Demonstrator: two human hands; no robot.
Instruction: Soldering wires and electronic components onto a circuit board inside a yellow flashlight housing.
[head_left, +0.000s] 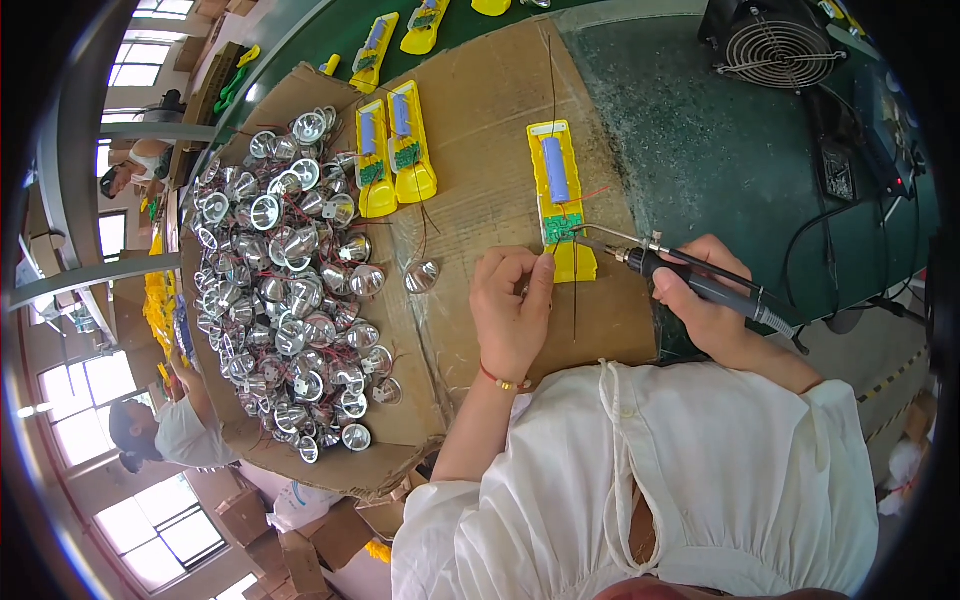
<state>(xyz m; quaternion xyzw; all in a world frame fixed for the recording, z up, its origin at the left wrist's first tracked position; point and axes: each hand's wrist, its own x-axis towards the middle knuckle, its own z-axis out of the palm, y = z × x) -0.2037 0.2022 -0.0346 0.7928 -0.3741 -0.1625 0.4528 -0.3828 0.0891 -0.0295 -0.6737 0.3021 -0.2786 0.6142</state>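
A yellow plastic housing lies on the cardboard in front of me. It holds a purple cylindrical battery and a small green circuit board, with thin red and black wires sticking out. My right hand is wrapped round a black soldering iron. A thin metal guide tube runs along the iron, and both tips reach the board area. Beside the housing's lower left edge, my left hand has its fingers curled and thumb pressed in; what they hold, if anything, is hidden.
Many silver reflector cups are heaped on the left of the cardboard; a single reflector lies apart. Two similar yellow housings sit beyond. At the far right stand a black fan and a blue box with cables.
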